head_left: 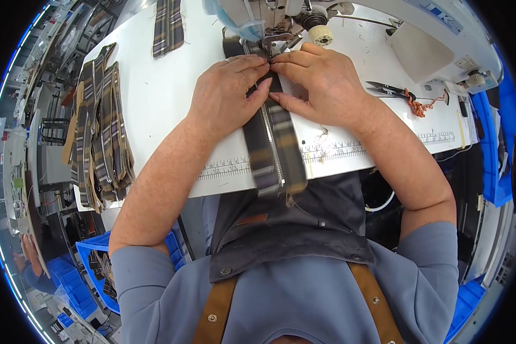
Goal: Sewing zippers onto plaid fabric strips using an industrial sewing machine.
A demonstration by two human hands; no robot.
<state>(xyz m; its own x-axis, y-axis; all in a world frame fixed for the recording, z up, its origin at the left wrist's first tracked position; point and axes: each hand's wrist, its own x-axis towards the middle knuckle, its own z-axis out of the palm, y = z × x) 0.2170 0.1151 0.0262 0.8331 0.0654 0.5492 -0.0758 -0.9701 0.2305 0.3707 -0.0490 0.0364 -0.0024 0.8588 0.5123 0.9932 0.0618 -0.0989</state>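
A plaid fabric strip with a metal zipper lies beneath the sewing machine's needle area and hangs over the table's front edge. From the left, my left hand holds the strip, fingertips close to the presser foot and thumb on the fabric. On the opposite side, my right hand grips the strip's right edge, forefinger and thumb bent in towards it. Both sets of fingertips nearly meet at the foot, where they hide part of the cloth.
Several plaid zipper strips drape over the table's left edge, and another plaid piece lies at the back. Black scissors with orange cord rest right of my right forearm. A blue bin stands below left. A ruler scale runs along the table front.
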